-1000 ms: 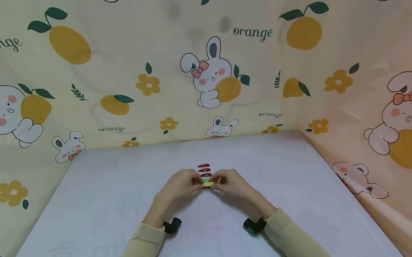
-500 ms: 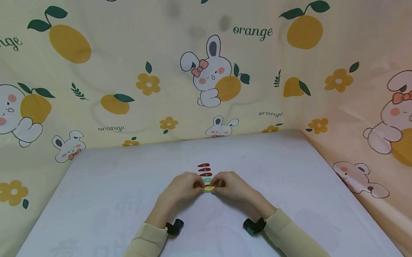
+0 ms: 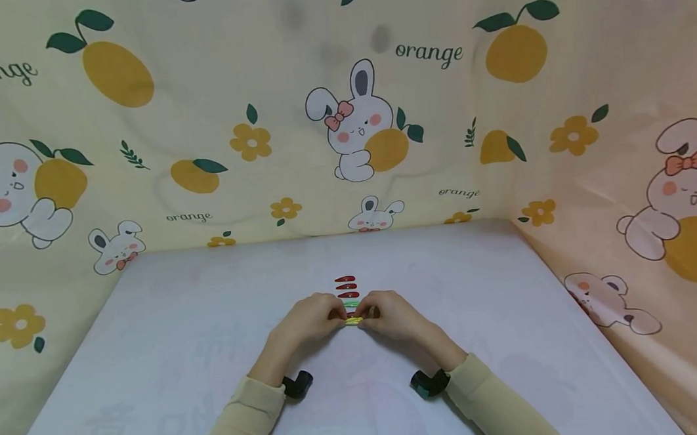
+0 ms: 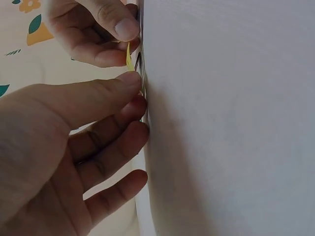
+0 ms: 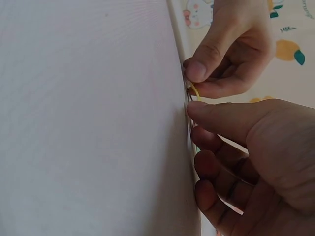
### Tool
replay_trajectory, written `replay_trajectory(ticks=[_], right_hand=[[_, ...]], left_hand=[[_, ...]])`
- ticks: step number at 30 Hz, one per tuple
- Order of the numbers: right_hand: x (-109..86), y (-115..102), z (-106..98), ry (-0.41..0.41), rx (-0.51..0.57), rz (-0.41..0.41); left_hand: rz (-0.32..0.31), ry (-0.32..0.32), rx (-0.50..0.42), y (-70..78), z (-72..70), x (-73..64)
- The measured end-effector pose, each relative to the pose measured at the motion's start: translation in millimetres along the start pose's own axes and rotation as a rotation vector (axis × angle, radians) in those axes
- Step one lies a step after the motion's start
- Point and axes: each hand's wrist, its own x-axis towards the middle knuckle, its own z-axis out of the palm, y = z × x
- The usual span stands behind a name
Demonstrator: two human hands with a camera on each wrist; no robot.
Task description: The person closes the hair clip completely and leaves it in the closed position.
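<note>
A slim yellow snap hair clip lies crosswise between my two hands. My left hand pinches its left end with thumb and forefinger; my right hand pinches the right end likewise. In the left wrist view the yellow strip bows slightly between the fingertips, close to the tabletop. Just beyond it a red clip shows in part, then a green clip, partly covered by fingers. Farther off, three red teardrop-shaped clips lie in a column, one behind another.
The white table spreads around the hands and ends at a cloth backdrop printed with rabbits and oranges. Each wrist carries a black camera, the left one and the right one, low over the table.
Both hands have drawn the yellow clip a little toward me, from over the partly hidden red clip to its near side. In the last half second they have barely moved.
</note>
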Motion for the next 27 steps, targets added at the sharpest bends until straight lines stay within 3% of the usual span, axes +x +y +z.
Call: replay_trajectory(ticks=[21,27], right_hand=[[-0.5,1.7,1.5,-0.016,-0.029,0.011],[0.2,0.7,-2.2,-0.041,0.022,0.047]], left_hand=[[-0.019,-0.021,-0.004,-0.4,1.9,-0.6],[-0.026,-0.018,-0.005,-2.4,-0.1,-2.3]])
